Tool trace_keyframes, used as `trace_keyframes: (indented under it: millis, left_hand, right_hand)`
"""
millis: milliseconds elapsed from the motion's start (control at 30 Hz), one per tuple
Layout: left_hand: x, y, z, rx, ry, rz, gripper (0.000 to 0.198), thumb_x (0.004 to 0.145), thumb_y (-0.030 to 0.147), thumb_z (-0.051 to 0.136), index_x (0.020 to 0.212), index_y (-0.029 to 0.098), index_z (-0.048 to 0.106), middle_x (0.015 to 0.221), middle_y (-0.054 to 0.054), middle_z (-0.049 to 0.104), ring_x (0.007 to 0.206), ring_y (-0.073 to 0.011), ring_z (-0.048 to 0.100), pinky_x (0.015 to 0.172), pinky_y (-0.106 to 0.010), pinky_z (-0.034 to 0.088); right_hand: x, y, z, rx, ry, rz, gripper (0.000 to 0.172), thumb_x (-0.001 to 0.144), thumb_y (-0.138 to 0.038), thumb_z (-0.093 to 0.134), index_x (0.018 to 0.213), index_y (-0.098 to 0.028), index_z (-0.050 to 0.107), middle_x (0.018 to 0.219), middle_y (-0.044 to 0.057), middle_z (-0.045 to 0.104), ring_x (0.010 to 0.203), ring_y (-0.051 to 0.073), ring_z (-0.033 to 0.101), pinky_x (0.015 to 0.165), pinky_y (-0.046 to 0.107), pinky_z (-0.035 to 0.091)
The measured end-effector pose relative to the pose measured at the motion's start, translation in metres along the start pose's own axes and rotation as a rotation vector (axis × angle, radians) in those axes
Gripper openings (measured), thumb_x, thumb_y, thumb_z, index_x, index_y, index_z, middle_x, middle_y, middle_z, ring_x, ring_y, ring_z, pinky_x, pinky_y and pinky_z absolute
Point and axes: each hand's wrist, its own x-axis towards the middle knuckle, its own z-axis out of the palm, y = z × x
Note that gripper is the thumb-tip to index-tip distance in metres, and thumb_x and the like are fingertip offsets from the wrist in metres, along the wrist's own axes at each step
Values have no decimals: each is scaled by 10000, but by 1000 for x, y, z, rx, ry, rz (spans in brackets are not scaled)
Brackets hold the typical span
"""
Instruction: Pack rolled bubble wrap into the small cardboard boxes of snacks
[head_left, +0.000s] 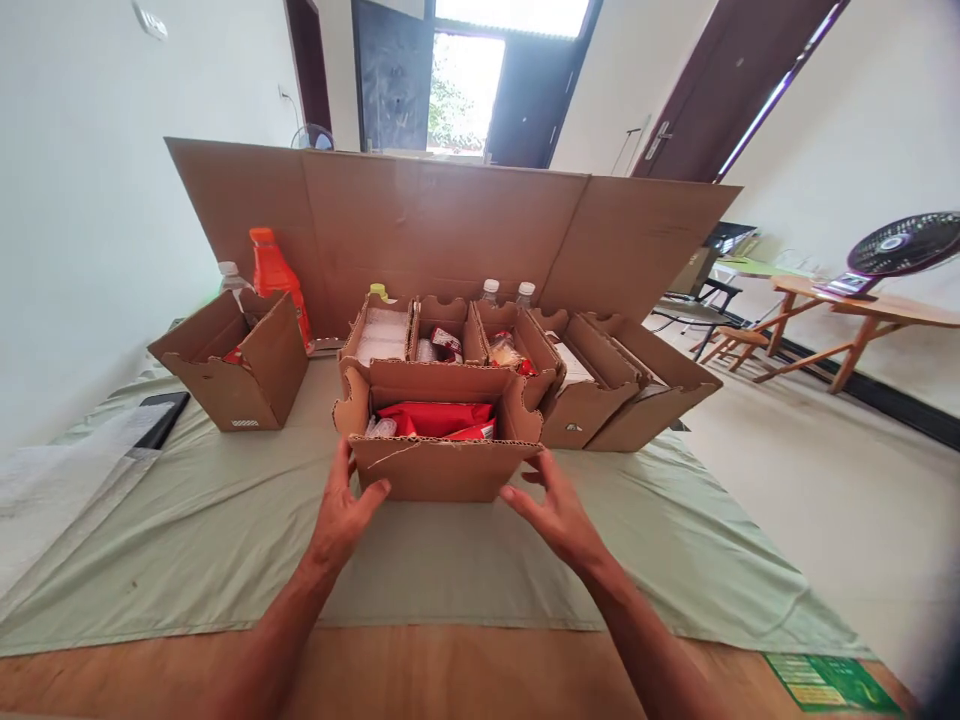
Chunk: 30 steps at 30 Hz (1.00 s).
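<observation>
In the head view an open-topped cardboard box (442,478) stands on the cloth straight in front of me. Red packets (442,416) and a clear plastic item (384,428) lie inside it. My left hand (349,515) is at the box's left side, thumb at the lower front corner and fingers along the side. On the right, my right hand (556,512) holds the opposite side in the same way, its thumb near the lower front corner. The fingertips of both hands are partly hidden by the box.
Behind are several cardboard boxes (592,415) in a row, holding packets and papers. Another box (225,390) stands left, beside an orange bottle (277,275). A tall cardboard panel (442,215) closes off the back. A dark flat object (161,418) lies on the green cloth (660,560).
</observation>
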Motion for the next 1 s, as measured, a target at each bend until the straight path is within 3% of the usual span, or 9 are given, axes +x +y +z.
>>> trace_keyframes:
  millis: [100,200,300,400,467,600,700,900,1000]
  left_hand:
    - [-6,-7,4,-11,-56,-86,682,799,450,719,1367,141,500,1334,-175,628,1224,-323,604,1030,-479,494]
    - [-17,3,-4,7,-27,-63,606,813,460,716,1308,157,543,1302,-155,642,1211,-315,605,1045,-467,475]
    - [-21,38,-15,-14,-5,-2,597,820,450,735,1317,180,543,1333,-138,628,1279,-305,568,1095,-446,437]
    - [-15,78,-17,-58,34,115,633,826,406,761,1371,208,505,1383,-123,598,1325,-286,535,1131,-434,409]
    - [-15,88,-15,-78,65,154,625,839,387,757,1381,219,495,1388,-114,591,1326,-273,533,1142,-426,397]
    - [-34,63,-11,-62,42,52,542,870,420,711,1329,203,523,1329,-113,616,1274,-267,565,1103,-406,430]
    - [-48,46,-12,-20,2,-36,512,878,443,689,1300,191,544,1254,-109,640,1222,-279,590,1051,-409,467]
    - [-51,71,-17,4,36,81,577,887,426,700,1385,213,501,1386,-119,574,1360,-288,489,1151,-425,381]
    - [-68,67,-24,48,108,36,612,887,452,693,1411,217,481,1397,-129,570,1370,-307,484,1168,-456,366]
  right_hand:
    - [6,-9,24,78,-18,-35,500,855,-549,625,1196,-187,576,1162,135,693,1021,279,655,894,445,536]
    - [-1,-31,25,79,13,-57,429,890,-516,601,1160,-183,584,1031,101,696,865,241,640,716,355,537]
    - [-11,-63,10,24,51,-86,363,908,-507,597,1088,-192,617,958,73,674,694,188,565,534,291,445]
    - [-12,-95,-7,10,153,-155,324,913,-493,602,1043,-198,630,1014,74,659,739,179,560,555,275,439]
    - [-12,-106,-11,12,188,-174,307,911,-482,604,1035,-202,627,1033,73,657,762,178,565,561,267,443]
    - [-24,-91,0,13,120,-110,294,907,-470,592,1030,-205,617,1010,74,676,675,166,547,500,267,421]
    - [-35,-71,8,2,67,-51,322,894,-476,592,1061,-200,609,941,73,695,733,209,594,518,291,436]
    - [-30,-80,2,-1,150,-91,331,870,-489,629,1032,-200,621,966,82,704,806,227,622,600,313,476]
    - [-24,-79,13,68,85,-79,420,865,-526,635,1116,-189,624,1024,96,713,854,251,642,667,348,526]
